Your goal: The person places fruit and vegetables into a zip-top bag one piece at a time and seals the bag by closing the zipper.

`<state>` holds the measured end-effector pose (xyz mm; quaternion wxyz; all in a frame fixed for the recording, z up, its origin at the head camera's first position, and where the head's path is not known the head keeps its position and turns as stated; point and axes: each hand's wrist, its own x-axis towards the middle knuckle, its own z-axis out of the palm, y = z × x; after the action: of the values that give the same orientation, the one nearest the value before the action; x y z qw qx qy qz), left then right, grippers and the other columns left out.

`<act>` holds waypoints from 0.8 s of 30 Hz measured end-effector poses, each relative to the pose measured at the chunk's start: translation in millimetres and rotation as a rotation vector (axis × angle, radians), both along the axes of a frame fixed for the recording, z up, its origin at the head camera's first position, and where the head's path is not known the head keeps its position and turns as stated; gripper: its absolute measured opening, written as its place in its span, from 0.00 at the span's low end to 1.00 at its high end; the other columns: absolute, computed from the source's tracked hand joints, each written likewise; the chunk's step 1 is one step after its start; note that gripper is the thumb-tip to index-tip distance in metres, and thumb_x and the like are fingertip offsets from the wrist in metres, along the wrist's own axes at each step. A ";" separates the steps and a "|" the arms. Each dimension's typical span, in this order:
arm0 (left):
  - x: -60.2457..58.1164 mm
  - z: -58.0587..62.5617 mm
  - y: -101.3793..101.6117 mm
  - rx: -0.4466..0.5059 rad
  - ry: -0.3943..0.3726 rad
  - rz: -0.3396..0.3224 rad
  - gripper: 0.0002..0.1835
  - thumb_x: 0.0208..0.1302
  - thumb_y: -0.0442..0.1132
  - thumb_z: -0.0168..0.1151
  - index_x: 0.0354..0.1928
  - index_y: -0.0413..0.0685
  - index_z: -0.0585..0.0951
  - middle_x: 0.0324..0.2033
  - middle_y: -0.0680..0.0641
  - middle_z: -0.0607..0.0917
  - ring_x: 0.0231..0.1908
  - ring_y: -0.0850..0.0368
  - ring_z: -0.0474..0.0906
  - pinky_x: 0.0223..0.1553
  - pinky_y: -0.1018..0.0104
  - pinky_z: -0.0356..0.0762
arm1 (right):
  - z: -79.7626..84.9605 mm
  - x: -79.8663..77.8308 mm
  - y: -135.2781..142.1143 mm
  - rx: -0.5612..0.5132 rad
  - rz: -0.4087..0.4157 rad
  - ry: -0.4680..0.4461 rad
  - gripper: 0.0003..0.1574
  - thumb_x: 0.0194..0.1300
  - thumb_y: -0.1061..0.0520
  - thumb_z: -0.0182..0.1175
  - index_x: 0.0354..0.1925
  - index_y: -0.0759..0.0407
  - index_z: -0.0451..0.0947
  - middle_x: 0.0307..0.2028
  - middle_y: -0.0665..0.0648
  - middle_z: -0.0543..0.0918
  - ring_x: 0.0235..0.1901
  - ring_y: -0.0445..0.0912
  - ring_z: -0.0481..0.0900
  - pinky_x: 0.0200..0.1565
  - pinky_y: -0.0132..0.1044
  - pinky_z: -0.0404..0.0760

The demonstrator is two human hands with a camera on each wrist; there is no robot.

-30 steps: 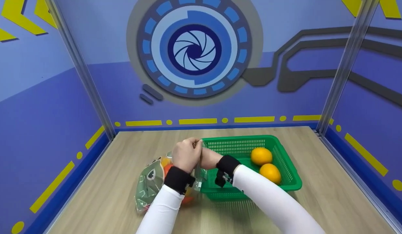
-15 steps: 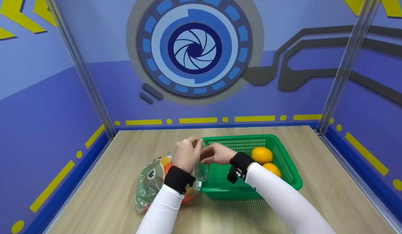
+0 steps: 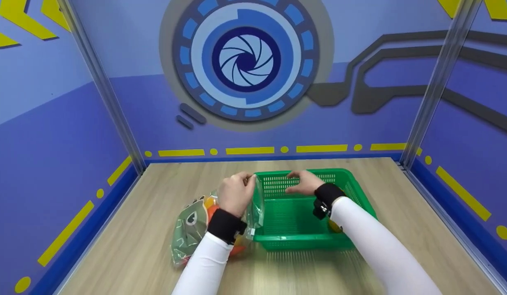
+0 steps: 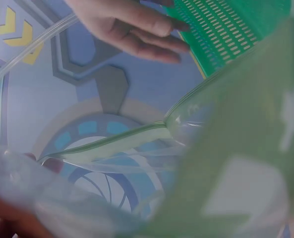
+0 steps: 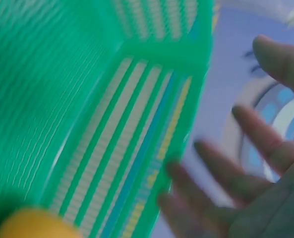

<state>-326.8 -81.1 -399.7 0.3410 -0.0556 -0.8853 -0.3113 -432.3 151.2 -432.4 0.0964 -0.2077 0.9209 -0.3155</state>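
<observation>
My left hand (image 3: pixel 236 194) pinches the top edge of a clear zip bag (image 3: pixel 187 241) with a green cartoon-eye print. Orange and red things show inside the bag, which rests on the table left of the green basket (image 3: pixel 294 237). The bag's mouth gapes toward the basket, and its zip strip (image 4: pixel 112 142) runs across the left wrist view. Over the basket's far side, my right hand (image 3: pixel 305 183) has its fingers spread and holds nothing. An orange (image 5: pixel 37 225) lies in the basket, mostly hidden by the right forearm in the head view.
The wooden table (image 3: pixel 405 213) is enclosed by blue printed walls (image 3: pixel 134 102) at the back and sides. Metal corner posts (image 3: pixel 433 82) stand at the two rear corners.
My right hand has let go of the bag's edge and moved right over the basket, its forearm now covering the oranges. The bag's mouth has widened. My left hand has stayed in place.
</observation>
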 end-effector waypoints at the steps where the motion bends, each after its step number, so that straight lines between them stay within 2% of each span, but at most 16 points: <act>1: -0.3 -0.4 -0.3 0.001 -0.001 -0.002 0.10 0.68 0.42 0.67 0.32 0.45 0.90 0.22 0.49 0.87 0.19 0.60 0.76 0.23 0.66 0.73 | -1.3 -2.1 5.5 0.038 -0.041 0.002 0.38 0.68 0.50 0.67 0.69 0.66 0.70 0.70 0.71 0.72 0.71 0.71 0.64 0.70 0.65 0.65; 4: 0.0 -0.5 -0.5 0.007 -0.001 -0.012 0.10 0.68 0.42 0.67 0.32 0.45 0.90 0.22 0.49 0.87 0.19 0.61 0.75 0.23 0.67 0.72 | -8.2 -8.7 20.5 0.145 -0.149 0.011 0.42 0.68 0.48 0.68 0.69 0.70 0.68 0.68 0.73 0.73 0.69 0.73 0.64 0.71 0.67 0.58; 6: -0.4 -0.3 -0.7 0.011 -0.001 -0.021 0.10 0.68 0.42 0.67 0.32 0.45 0.90 0.21 0.49 0.86 0.19 0.62 0.74 0.23 0.67 0.72 | -12.7 -12.2 29.7 0.210 -0.208 0.012 0.48 0.67 0.46 0.68 0.71 0.75 0.63 0.67 0.77 0.72 0.69 0.74 0.63 0.72 0.69 0.54; 8: -0.9 0.2 -0.9 0.019 0.000 -0.028 0.10 0.68 0.42 0.67 0.32 0.45 0.90 0.21 0.50 0.86 0.19 0.62 0.73 0.23 0.68 0.71 | -17.5 -15.0 37.5 0.258 -0.241 0.004 0.53 0.67 0.45 0.68 0.72 0.78 0.59 0.68 0.79 0.69 0.70 0.74 0.62 0.73 0.70 0.51; 11: -1.4 -0.1 -1.4 0.026 -0.005 -0.032 0.10 0.68 0.41 0.67 0.32 0.45 0.90 0.21 0.50 0.86 0.18 0.63 0.72 0.23 0.68 0.71 | -24.7 -17.4 46.4 0.299 -0.271 -0.043 0.57 0.66 0.45 0.69 0.74 0.78 0.54 0.72 0.81 0.61 0.74 0.76 0.54 0.73 0.73 0.48; 14: -0.9 0.2 -1.8 0.027 -0.009 -0.024 0.10 0.68 0.41 0.67 0.33 0.45 0.90 0.21 0.49 0.86 0.19 0.62 0.73 0.23 0.68 0.71 | -31.3 -18.5 51.6 0.334 -0.262 -0.093 0.56 0.65 0.46 0.70 0.75 0.75 0.56 0.73 0.80 0.60 0.74 0.76 0.55 0.71 0.73 0.54; 19: 0.2 0.0 -2.6 0.032 -0.024 -0.013 0.10 0.68 0.42 0.67 0.33 0.45 0.90 0.21 0.49 0.86 0.19 0.62 0.73 0.22 0.68 0.71 | -38.1 -14.5 49.5 0.310 -0.205 -0.170 0.56 0.61 0.50 0.73 0.76 0.70 0.57 0.66 0.76 0.70 0.64 0.69 0.72 0.63 0.61 0.75; 21: 0.4 -0.3 -2.6 0.037 -0.031 -0.015 0.10 0.69 0.42 0.67 0.33 0.45 0.90 0.21 0.49 0.86 0.19 0.62 0.73 0.22 0.69 0.71 | -40.7 -12.0 45.5 0.290 -0.187 -0.174 0.55 0.60 0.54 0.74 0.76 0.68 0.59 0.64 0.74 0.73 0.60 0.65 0.75 0.59 0.57 0.79; 24: 0.5 -1.0 -2.4 0.036 -0.040 -0.013 0.11 0.69 0.43 0.67 0.34 0.45 0.90 0.22 0.49 0.87 0.19 0.62 0.74 0.23 0.69 0.71 | -45.0 -10.7 39.7 0.309 -0.163 -0.136 0.53 0.57 0.58 0.76 0.75 0.65 0.63 0.62 0.72 0.75 0.58 0.64 0.77 0.56 0.57 0.80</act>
<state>-326.3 -83.5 -400.7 0.3220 -0.0488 -0.8858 -0.3305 -443.0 190.9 -477.4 0.1632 -0.0933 0.9636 -0.1903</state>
